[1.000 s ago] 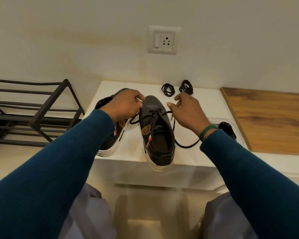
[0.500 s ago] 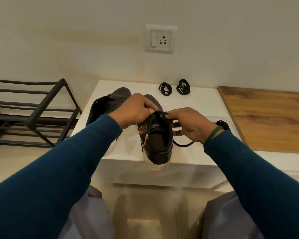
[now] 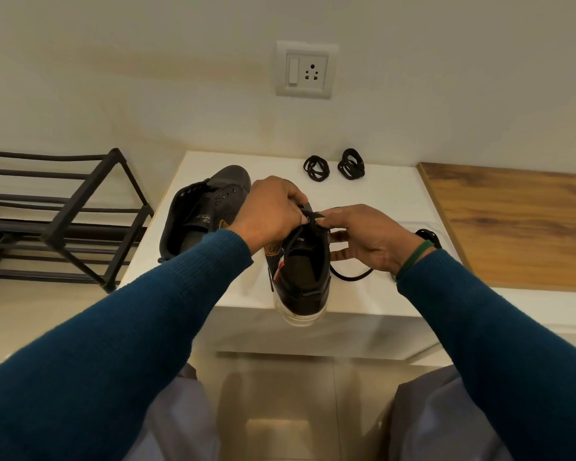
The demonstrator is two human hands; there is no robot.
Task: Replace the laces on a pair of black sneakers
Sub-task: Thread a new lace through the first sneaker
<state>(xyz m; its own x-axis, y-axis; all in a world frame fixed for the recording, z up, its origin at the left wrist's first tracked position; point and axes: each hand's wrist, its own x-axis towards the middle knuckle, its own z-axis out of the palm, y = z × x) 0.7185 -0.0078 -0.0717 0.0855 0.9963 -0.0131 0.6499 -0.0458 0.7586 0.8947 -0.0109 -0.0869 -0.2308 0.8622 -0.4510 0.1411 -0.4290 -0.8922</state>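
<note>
Two black sneakers stand on a white ledge [image 3: 379,201]. The left sneaker [image 3: 200,214] has bare eyelets and no lace. The right sneaker [image 3: 301,274] juts its heel over the ledge's front edge. My left hand [image 3: 273,211] and my right hand [image 3: 363,237] meet above its tongue, each pinching the black lace [image 3: 313,217] at the top eyelets. A loose loop of that lace [image 3: 351,276] trails on the ledge under my right wrist. Two coiled black laces [image 3: 316,168] [image 3: 351,164] lie at the back of the ledge.
A black metal shoe rack [image 3: 64,214] stands to the left. A wooden surface [image 3: 519,224] adjoins the ledge on the right. A wall socket [image 3: 306,69] sits above. A dark object [image 3: 429,235] lies behind my right wrist. Tiled floor lies below.
Both hands drew back from the sneaker's middle to its top eyelets and closed together over the tongue. The left sneaker came out from under my left hand.
</note>
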